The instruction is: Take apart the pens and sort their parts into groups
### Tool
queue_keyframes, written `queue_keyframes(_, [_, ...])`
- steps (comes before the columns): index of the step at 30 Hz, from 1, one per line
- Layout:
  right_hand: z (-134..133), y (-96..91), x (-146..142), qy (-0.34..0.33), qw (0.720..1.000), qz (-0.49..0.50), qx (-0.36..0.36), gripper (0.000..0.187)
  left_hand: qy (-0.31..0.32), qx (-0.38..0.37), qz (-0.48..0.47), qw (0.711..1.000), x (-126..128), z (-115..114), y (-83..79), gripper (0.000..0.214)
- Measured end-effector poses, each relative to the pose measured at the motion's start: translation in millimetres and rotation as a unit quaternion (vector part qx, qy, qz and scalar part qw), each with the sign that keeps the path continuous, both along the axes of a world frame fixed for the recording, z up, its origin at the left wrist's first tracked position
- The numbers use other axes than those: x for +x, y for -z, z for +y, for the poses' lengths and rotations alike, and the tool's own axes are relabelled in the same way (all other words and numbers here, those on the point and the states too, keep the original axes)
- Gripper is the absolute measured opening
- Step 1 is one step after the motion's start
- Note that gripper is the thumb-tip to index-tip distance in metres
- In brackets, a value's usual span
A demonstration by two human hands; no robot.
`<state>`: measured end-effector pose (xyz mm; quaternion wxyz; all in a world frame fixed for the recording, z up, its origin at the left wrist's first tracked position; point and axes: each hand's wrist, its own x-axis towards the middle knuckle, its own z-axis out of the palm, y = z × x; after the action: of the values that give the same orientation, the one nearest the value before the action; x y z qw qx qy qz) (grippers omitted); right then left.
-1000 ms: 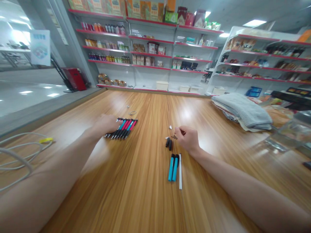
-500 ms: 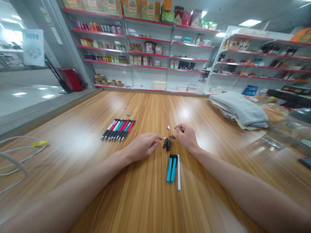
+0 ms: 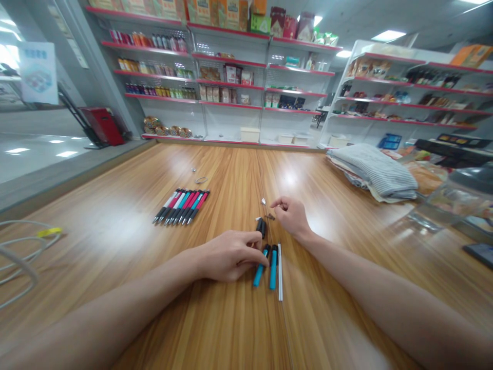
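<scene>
My left hand point(image 3: 231, 254) lies on the wooden table point(image 3: 215, 318) with its fingers curled over a teal pen barrel point(image 3: 259, 268), which is tilted off its neighbour. A second teal barrel point(image 3: 273, 266) and a thin white refill point(image 3: 280, 271) lie just right of it. Two small black pen tips point(image 3: 261, 225) sit beyond my left fingers. My right hand point(image 3: 293, 215) rests further back, its fingers pinched together near a small spring point(image 3: 264, 201) and a tiny dark part point(image 3: 271, 217); what it pinches is too small to name. A row of assembled pens point(image 3: 181, 200) lies to the left.
Folded striped cloth point(image 3: 372, 172) lies at the right, with a clear container point(image 3: 458, 205) nearer the right edge. A grey cable with a yellow tag point(image 3: 26, 246) is on the left. Two small rings point(image 3: 201, 180) lie behind the pens. Store shelves point(image 3: 231, 77) stand beyond the table.
My left hand came away from the row of pens, crossed to the right and closed over the left teal barrel, which is now tilted. My right hand has barely moved.
</scene>
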<state>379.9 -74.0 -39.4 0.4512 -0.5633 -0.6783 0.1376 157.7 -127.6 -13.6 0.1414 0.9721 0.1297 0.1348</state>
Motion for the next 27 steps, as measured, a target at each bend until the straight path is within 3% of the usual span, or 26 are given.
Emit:
queue_keyframes(11, [-0.1, 4.3, 2.7, -0.017, 0.998, -0.065, -0.015, 0.016, -0.024, 0.011, -0.008, 1.000, -7.7, 9.9, 1.3, 0.020])
queue_keyframes(17, [-0.1, 5.5, 3.6, -0.044, 0.996, -0.082, -0.012, 0.015, -0.117, 0.060, -0.037, 0.991, -15.7, 21.4, 6.1, 0.016])
queue_keyframes(27, [-0.8, 5.3, 2.2, -0.070, 0.986, -0.148, 0.007, 0.009, -0.234, 0.046, -0.113, 0.964, -18.6, 34.1, 12.4, 0.017])
